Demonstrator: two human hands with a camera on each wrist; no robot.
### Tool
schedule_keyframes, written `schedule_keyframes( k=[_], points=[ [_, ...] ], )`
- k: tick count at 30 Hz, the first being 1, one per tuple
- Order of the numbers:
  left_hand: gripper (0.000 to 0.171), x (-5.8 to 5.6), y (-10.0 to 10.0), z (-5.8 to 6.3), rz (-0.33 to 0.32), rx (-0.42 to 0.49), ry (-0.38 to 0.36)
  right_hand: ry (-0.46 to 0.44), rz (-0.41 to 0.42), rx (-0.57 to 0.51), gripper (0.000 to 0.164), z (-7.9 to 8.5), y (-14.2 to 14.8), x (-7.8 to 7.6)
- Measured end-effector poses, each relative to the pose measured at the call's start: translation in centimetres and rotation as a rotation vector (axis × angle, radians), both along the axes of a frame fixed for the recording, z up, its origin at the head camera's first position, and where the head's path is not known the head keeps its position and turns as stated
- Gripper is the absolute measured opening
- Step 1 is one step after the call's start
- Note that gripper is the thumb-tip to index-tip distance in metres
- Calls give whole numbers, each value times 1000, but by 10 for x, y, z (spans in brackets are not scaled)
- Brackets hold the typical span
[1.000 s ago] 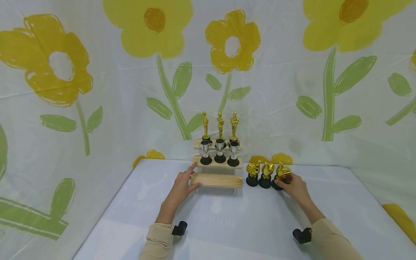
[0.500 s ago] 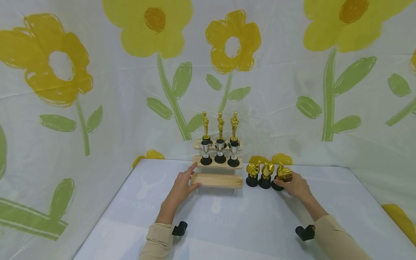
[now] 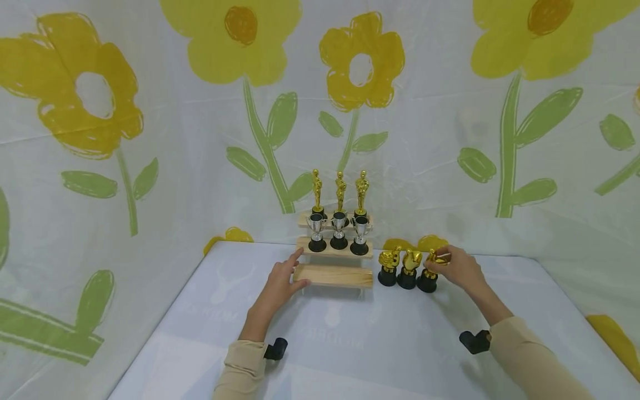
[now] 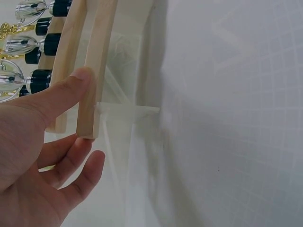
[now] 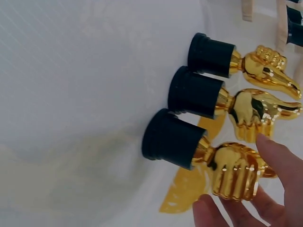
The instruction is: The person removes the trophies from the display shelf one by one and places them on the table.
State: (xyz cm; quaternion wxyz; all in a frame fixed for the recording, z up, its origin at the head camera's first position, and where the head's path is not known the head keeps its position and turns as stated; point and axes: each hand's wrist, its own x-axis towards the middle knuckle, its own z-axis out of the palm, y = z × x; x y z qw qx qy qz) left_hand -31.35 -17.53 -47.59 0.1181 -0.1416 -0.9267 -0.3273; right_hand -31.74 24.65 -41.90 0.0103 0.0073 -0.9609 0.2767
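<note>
In the head view my left hand (image 3: pixel 278 282) holds the left end of a tiered wooden display stand (image 3: pixel 332 276). Its thumb presses the front of the lowest plank (image 4: pixel 96 71) in the left wrist view, fingers curled at the plank's end. My right hand (image 3: pixel 461 270) has thumb and fingers around the gold top of the rightmost thumbs-up trophy (image 5: pixel 175 137), whose black base stands upright on the table. Two similar trophies, the middle one (image 5: pixel 196 92) and the left one (image 3: pixel 388 269), stand close beside it. Part of the held trophy's top is hidden by my fingers.
Three silver cup trophies (image 3: pixel 339 230) stand on the middle tier. Three gold figurine trophies (image 3: pixel 341 191) stand on the top tier behind. The white table (image 3: pixel 380 344) ends at a flower-printed cloth backdrop (image 3: pixel 420 139).
My right hand has shifted upward on the rightmost trophy, from its side to its top, uncovering more of the black base. The left hand stays at the stand.
</note>
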Motion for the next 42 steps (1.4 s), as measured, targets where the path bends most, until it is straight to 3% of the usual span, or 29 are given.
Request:
schedule_keyframes(
  k=[10, 24, 28, 38, 42],
  points=[
    [81, 1, 0, 1, 8, 5, -12, -37, 33, 97, 59, 25, -5, -4],
    [82, 3, 1, 2, 21, 8, -13, 10, 59, 146, 53, 56, -29, -9],
    [82, 3, 1, 2, 17, 8, -17, 14, 73, 146, 52, 60, -36, -10],
    [81, 3, 1, 2, 7, -4, -1, 123, 137, 98, 44, 64, -63, -13],
    [82, 3, 1, 3, 9, -4, -7, 113, 136, 62, 46, 63, -78, -16]
  ],
)
